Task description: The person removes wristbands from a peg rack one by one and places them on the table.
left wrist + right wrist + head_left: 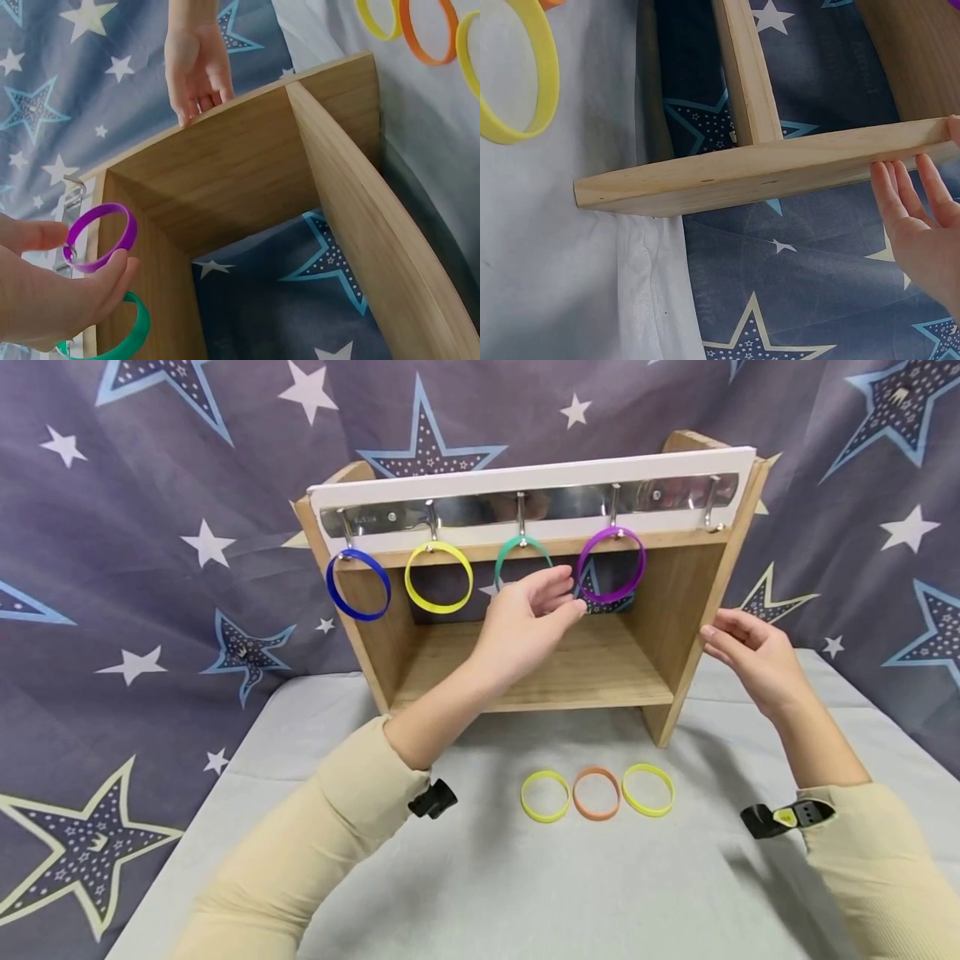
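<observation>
My left hand is raised before the hook rail, beside a purple wristband that hangs on the fourth hook. Its thumb and fingers are apart; in the left wrist view they lie close to the purple wristband, and I cannot tell whether they touch it. A teal wristband, partly behind this hand, hangs on the middle hook. Yellow and blue wristbands hang further left. With extended fingers, my right hand touches the right side panel of the wooden shelf.
On the grey-white cloth in front of the shelf lie a yellow wristband, an orange one and another yellow one in a row. The rightmost hook bears no band. A star-patterned curtain hangs behind.
</observation>
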Action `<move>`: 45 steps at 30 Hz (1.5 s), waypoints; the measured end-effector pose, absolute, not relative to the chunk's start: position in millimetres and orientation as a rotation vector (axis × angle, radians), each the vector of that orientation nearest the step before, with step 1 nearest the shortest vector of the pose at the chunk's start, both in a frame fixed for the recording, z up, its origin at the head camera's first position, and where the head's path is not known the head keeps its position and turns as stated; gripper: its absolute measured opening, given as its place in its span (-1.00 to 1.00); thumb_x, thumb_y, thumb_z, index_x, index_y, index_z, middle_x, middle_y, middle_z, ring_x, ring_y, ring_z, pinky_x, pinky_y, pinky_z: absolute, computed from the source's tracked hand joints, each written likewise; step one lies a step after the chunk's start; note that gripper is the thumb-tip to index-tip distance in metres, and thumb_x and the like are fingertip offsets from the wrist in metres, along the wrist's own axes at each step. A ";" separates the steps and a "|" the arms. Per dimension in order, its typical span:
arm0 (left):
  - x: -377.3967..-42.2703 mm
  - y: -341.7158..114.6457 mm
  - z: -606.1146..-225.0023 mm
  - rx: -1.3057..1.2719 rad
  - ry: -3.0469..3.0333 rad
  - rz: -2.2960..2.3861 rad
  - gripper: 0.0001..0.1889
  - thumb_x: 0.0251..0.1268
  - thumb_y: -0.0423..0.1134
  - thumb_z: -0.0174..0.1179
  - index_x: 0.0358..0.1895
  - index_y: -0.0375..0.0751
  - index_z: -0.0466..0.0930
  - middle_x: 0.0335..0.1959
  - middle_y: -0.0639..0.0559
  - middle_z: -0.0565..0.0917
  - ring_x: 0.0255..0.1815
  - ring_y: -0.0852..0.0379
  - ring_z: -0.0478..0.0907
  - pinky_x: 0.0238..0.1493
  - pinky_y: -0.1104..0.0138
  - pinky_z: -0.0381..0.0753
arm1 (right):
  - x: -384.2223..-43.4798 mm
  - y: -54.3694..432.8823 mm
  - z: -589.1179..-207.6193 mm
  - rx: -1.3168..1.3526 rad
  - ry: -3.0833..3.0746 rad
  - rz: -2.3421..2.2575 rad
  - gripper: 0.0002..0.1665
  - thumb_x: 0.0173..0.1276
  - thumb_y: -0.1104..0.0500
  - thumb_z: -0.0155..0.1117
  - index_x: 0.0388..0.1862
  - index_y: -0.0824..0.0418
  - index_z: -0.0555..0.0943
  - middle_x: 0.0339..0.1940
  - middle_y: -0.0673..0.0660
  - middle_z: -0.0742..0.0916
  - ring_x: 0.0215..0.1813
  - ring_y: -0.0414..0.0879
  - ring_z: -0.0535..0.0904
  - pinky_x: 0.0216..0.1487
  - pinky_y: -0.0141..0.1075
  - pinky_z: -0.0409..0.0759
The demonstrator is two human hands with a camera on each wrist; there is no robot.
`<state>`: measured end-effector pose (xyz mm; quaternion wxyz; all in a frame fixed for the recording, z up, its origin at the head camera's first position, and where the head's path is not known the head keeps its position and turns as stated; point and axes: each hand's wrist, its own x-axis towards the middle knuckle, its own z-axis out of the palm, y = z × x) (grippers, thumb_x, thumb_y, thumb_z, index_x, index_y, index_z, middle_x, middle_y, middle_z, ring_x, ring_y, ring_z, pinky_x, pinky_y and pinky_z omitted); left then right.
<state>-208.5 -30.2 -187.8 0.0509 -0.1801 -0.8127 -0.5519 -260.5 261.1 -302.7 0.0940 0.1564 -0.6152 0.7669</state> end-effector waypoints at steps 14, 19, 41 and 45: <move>-214.7 -13.3 -188.3 -0.494 -2.435 -1.625 -0.71 0.33 -0.28 0.17 0.07 -0.26 0.58 -0.02 -0.11 0.73 0.00 0.10 0.67 -0.01 0.47 0.67 | -256.3 266.3 -305.1 0.453 -1.873 2.256 -0.72 0.33 0.41 0.17 -0.16 0.05 0.62 -0.31 -0.14 0.69 -0.23 -0.38 0.65 -0.13 -0.62 0.67; -216.3 -8.8 -186.5 -0.457 -2.448 -1.587 -0.73 0.30 -0.20 0.22 -0.01 -0.24 0.61 -0.11 -0.09 0.76 -0.10 0.14 0.70 -0.12 0.51 0.69 | -256.1 267.3 -305.0 0.447 -1.907 2.235 -0.72 0.34 0.40 0.17 -0.16 0.04 0.61 -0.30 -0.15 0.68 -0.22 -0.39 0.64 -0.13 -0.62 0.66; -214.7 -0.6 -178.7 -0.523 -2.106 -1.949 -0.79 0.25 -0.40 0.24 -0.10 -0.46 0.63 -0.22 -0.33 0.75 -0.26 -0.07 0.76 -0.26 0.43 0.77 | -257.6 263.2 -303.4 0.480 -1.841 2.255 -0.72 0.34 0.41 0.16 -0.17 0.04 0.63 -0.32 -0.13 0.69 -0.23 -0.37 0.65 -0.12 -0.59 0.68; -212.4 -4.3 -178.0 -0.544 -2.054 -2.041 -0.78 0.25 -0.43 0.22 -0.09 -0.50 0.62 -0.19 -0.39 0.72 -0.23 -0.15 0.75 -0.22 0.38 0.78 | -259.3 261.4 -303.4 0.503 -1.804 2.274 -0.70 0.33 0.44 0.15 -0.19 0.06 0.64 -0.32 -0.12 0.70 -0.24 -0.36 0.66 -0.11 -0.58 0.69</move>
